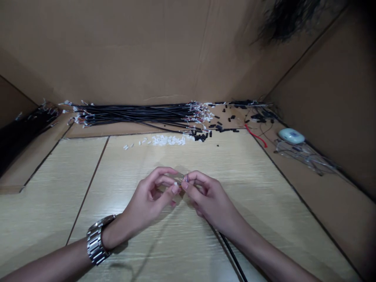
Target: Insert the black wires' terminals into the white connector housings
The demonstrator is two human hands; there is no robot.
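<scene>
Over the middle of the table, my left hand (160,188) pinches a small white connector (176,183) between thumb and fingers. Close beside it, my right hand (205,192) is closed on the thin stripped wires at the end of a black cable (232,254). The cable runs from under my right hand down toward the bottom edge. An orange wire shows between the fingertips of both hands; whether it sits inside the connector I cannot tell. A metal-band watch (98,239) is on my left wrist.
A bundle of black cables (138,113) with white ends lies along the back cardboard wall. In front are a pile of white connectors (167,140) and several short black sleeves (201,136). At right are a red strip (257,136), a pale-green oval object (291,136) and clear plastic (305,154).
</scene>
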